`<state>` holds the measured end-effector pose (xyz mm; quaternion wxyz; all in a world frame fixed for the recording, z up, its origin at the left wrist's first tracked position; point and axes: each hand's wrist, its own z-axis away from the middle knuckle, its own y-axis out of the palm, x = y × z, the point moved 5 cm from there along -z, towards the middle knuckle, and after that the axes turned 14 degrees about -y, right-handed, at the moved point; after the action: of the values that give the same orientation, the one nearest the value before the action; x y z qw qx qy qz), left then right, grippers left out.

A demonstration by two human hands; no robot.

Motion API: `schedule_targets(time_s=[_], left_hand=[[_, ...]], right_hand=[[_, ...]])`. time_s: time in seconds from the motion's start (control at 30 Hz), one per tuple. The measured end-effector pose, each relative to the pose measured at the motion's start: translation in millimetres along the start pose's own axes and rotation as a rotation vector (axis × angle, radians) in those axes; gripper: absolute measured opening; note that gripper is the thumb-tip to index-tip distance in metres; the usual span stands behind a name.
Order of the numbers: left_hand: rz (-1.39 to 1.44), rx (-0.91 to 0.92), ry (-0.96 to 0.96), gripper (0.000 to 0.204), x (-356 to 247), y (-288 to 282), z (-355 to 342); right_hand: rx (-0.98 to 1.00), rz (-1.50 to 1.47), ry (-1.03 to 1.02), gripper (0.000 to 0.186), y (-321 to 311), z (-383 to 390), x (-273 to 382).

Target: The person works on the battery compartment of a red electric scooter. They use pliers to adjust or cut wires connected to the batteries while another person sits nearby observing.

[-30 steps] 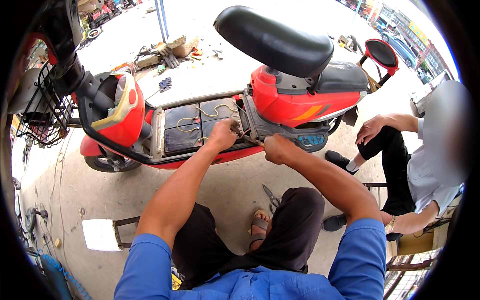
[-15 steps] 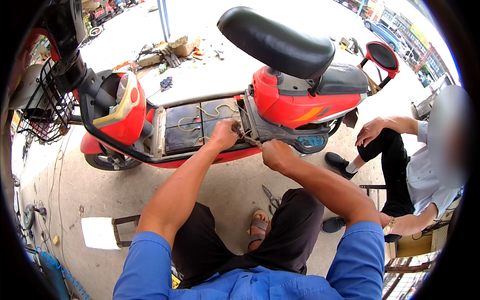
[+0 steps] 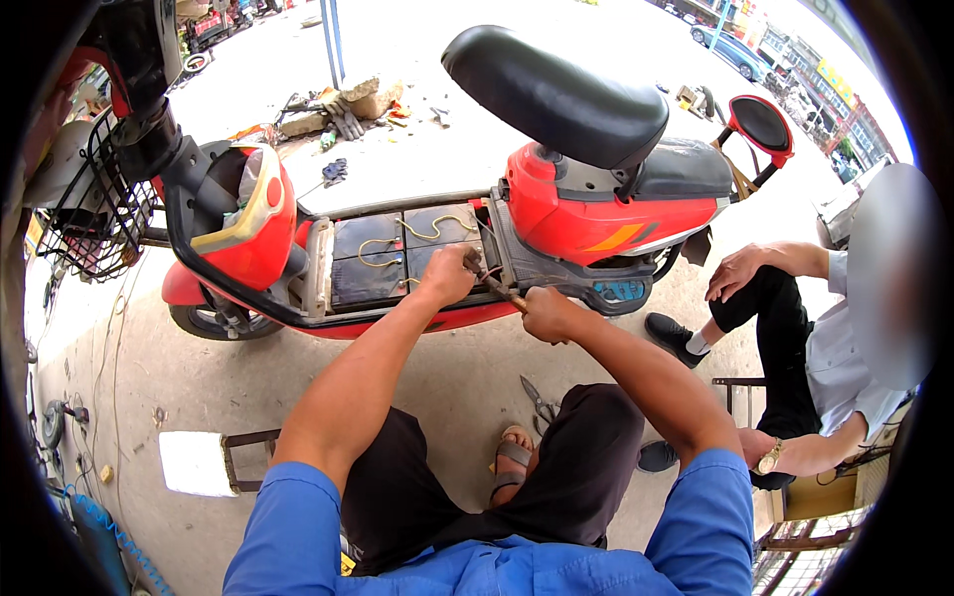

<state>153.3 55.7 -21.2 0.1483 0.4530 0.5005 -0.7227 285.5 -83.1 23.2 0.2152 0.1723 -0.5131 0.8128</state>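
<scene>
A red electric scooter (image 3: 566,204) stands across in front of me, with its floorboard bay uncovered. Inside the bay sit several dark battery blocks (image 3: 363,233) joined by yellow wires (image 3: 437,226). My left hand (image 3: 449,275) is at the bay's right end, its fingers pinched together; what they hold is hidden. Short reddish wires (image 3: 492,270) show beside those fingertips. My right hand (image 3: 549,314) is closed round a slim tool with a brown handle (image 3: 515,300), its exact kind unclear. The tool's dark tip points toward my left fingertips. Above, the black seat (image 3: 556,94) is tipped up.
Scissors-like cutters (image 3: 538,401) lie on the ground by my sandalled foot. A white-topped stool (image 3: 199,463) stands at left. Another person (image 3: 835,338) sits close on the right, one hand over a knee. Stones and gloves (image 3: 343,114) lie beyond the scooter.
My right hand has drawn slightly down and turned, and more of the tool's handle shows. My left hand stays by the same spot. The view has shifted a little.
</scene>
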Motion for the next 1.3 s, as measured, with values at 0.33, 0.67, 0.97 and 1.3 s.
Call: schedule_targets(time_s=[0.33, 0.67, 0.97, 1.3], left_hand=[[-0.023, -0.004, -0.023, 0.028, -1, -3, 2], [-0.035, -0.026, 0.014, 0.027, -2, -2, 3], [-0.033, -0.013, 0.004, 0.027, 0, -1, 2], [-0.048, -0.003, 0.0, 0.028, -2, -3, 4]], right_hand=[[0.15, -0.879, 0.038, 0.016, 34, -12, -24], [0.3, -1.348, 0.022, 0.041, 41, -17, -44], [0.294, -1.14, 0.013, 0.04, 30, -20, -50], [0.401, -1.327, 0.147, 0.024, 37, -10, -31]])
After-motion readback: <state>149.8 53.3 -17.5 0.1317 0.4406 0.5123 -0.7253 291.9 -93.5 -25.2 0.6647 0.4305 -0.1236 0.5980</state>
